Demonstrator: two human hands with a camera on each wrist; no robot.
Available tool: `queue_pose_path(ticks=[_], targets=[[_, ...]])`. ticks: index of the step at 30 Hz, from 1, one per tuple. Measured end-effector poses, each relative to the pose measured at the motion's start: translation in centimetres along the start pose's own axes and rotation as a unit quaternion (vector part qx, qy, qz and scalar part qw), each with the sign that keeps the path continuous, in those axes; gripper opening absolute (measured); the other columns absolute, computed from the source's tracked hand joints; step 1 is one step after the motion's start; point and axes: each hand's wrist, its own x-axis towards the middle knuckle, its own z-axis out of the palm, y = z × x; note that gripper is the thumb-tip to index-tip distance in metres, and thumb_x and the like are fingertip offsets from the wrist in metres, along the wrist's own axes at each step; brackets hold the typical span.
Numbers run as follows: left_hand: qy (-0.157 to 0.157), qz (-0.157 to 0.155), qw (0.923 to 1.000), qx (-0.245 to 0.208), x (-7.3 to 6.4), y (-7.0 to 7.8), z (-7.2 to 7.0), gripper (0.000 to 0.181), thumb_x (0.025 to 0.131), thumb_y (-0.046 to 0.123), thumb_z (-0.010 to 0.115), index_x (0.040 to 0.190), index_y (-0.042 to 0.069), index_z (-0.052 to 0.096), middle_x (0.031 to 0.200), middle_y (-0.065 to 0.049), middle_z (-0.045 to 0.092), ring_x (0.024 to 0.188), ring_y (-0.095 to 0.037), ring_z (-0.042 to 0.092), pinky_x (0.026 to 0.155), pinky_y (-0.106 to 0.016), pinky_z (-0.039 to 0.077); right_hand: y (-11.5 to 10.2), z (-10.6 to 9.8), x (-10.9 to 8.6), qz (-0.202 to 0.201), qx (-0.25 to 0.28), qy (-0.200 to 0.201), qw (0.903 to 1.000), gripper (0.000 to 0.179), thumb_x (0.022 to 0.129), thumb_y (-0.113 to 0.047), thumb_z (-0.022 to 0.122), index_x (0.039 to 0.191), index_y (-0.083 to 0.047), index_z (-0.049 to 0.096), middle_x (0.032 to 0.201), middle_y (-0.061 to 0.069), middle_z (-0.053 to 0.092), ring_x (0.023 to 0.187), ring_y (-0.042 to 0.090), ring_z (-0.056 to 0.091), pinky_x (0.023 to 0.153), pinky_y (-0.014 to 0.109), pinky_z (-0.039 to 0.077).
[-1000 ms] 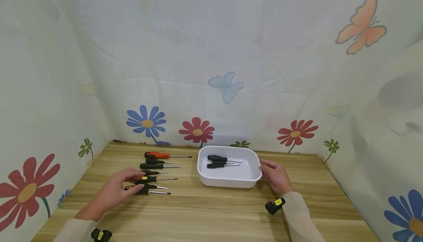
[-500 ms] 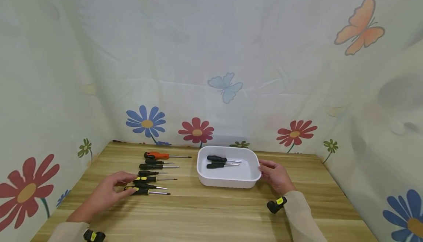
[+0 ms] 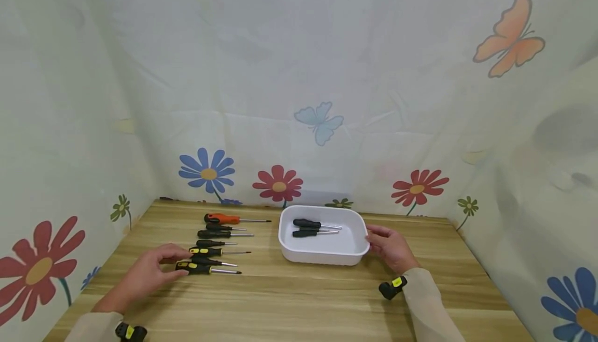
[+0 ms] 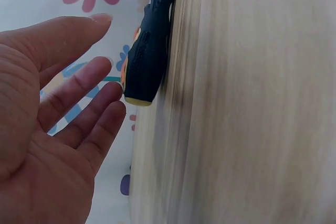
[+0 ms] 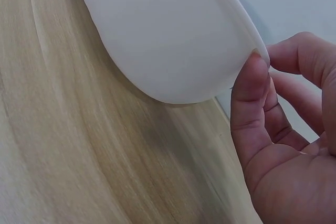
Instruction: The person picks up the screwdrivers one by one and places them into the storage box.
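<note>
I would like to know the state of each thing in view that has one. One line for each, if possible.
Box: upright, uncovered, not full
Screwdrivers inside: lying flat, at least two
Orange screwdriver: lying on the table, tip towards the box
Other screwdrivers: lying below it in a row, six, tips the same way
Left hand: open, gripping nothing
Right hand: pinching the box's side

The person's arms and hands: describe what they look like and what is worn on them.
The left sleeve and right sleeve are long, plain and light beige. A small black device sits at the left wrist and another at the right wrist, each with a bright yellow patch. The left hand and right hand are ungloved.
</note>
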Motion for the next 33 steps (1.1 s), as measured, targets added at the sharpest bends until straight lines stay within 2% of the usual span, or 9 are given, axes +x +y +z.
queue_pose_path(ticks=[4, 14, 22, 29, 33], targets=[[-0.008, -0.004, 1.0000, 0.003, 0.3, -0.4, -0.1, 0.036, 0.080, 0.024, 0.088, 0.114, 0.020, 0.077, 0.117, -0.002, 0.073, 0.105, -0.021, 0.069, 0.088, -0.029, 0.059, -0.3, 0.0, -0.1, -0.007, -0.005, 0.000, 1.0000, 0.046, 0.098, -0.009, 0.069, 0.142, -0.003, 0.060, 0.141, 0.017, 0.063, 0.098, 0.022, 0.070, 0.084, 0.028, 0.061], [-0.031, 0.016, 0.9993, -0.008, 1.0, -1.8, 0.6, 0.031, 0.080, 0.020, 0.088, 0.109, 0.020, 0.078, 0.111, 0.000, 0.073, 0.100, -0.009, 0.067, 0.084, -0.026, 0.059, -0.6, 0.0, -0.4, -0.016, 0.001, -0.003, 0.9999, 0.047, 0.098, -0.008, 0.068, 0.143, 0.001, 0.057, 0.140, 0.020, 0.063, 0.098, 0.021, 0.071, 0.083, 0.028, 0.061], [-0.034, 0.007, 0.9994, 0.000, 1.2, -2.0, 1.1, 0.031, 0.077, 0.021, 0.090, 0.106, 0.021, 0.078, 0.109, 0.000, 0.073, 0.094, -0.007, 0.065, 0.076, -0.024, 0.054, -0.1, 0.1, -0.3, -0.020, 0.009, -0.009, 0.9997, 0.046, 0.098, -0.007, 0.067, 0.142, 0.002, 0.057, 0.139, 0.021, 0.064, 0.096, 0.021, 0.071, 0.084, 0.030, 0.062], [-0.042, -0.004, 0.9987, 0.027, 1.3, -2.2, 1.3, 0.032, 0.075, 0.018, 0.091, 0.103, 0.026, 0.077, 0.110, 0.003, 0.073, 0.100, -0.009, 0.066, 0.085, -0.026, 0.056, 0.4, 0.3, -0.1, -0.024, 0.022, -0.005, 0.9995, 0.046, 0.098, -0.003, 0.066, 0.142, 0.005, 0.056, 0.128, 0.015, 0.071, 0.089, 0.015, 0.071, 0.077, 0.027, 0.061], [-0.051, -0.010, 0.9981, 0.033, 1.5, -2.1, 1.3, 0.031, 0.077, 0.014, 0.089, 0.102, 0.028, 0.078, 0.109, 0.005, 0.071, 0.101, -0.012, 0.066, 0.086, -0.027, 0.057, 0.5, 0.3, 0.0, -0.030, 0.026, -0.008, 0.9992, 0.046, 0.099, -0.001, 0.063, 0.144, 0.006, 0.053, 0.129, 0.017, 0.070, 0.091, 0.014, 0.072, 0.077, 0.025, 0.061]])
